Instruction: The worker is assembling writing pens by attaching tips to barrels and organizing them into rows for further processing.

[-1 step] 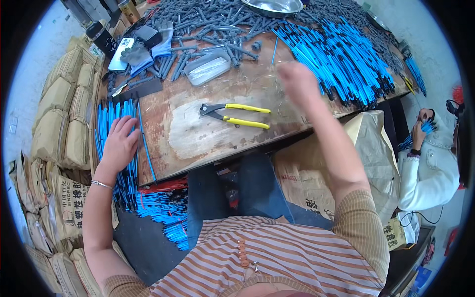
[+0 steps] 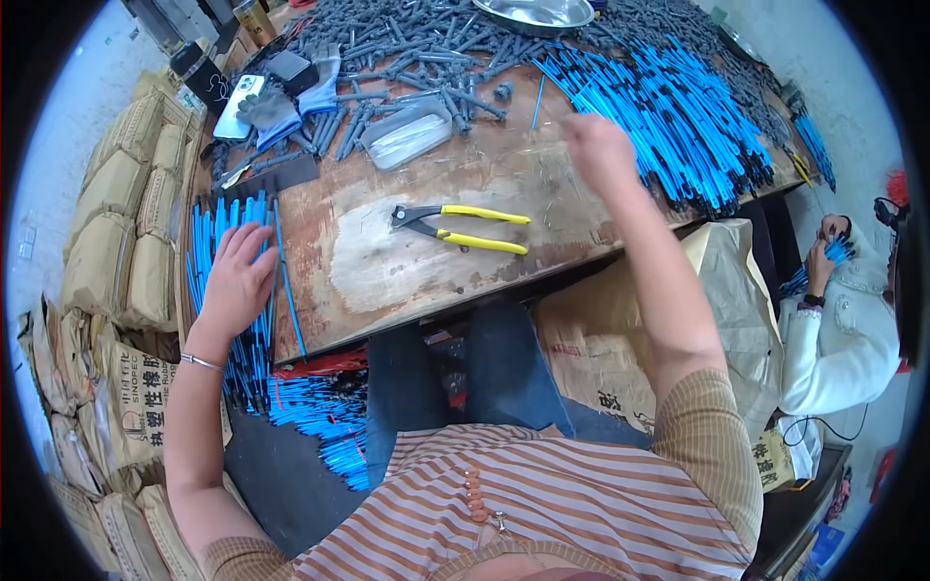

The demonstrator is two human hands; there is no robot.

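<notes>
My left hand lies over a bundle of thin blue rods with black ends at the table's left edge, its fingers stretched out on them. A single blue rod lies beside that hand. My right hand is over the table's right part, its fingers curled in and slightly blurred; what they hold, if anything, is hidden. Close to it are a large pile of blue rods and a lone blue rod. End-cutting pliers with yellow handles lie between my hands, jaws to the left.
Grey plastic parts cover the table's back, with a metal bowl among them. A clear tray, gloves and a phone lie at back left. Sacks stand left. At right a co-worker's hand holds blue rods.
My right hand has shifted slightly to the right, toward the large pile of blue rods. My left hand stays almost where it was, and the pliers lie still.
</notes>
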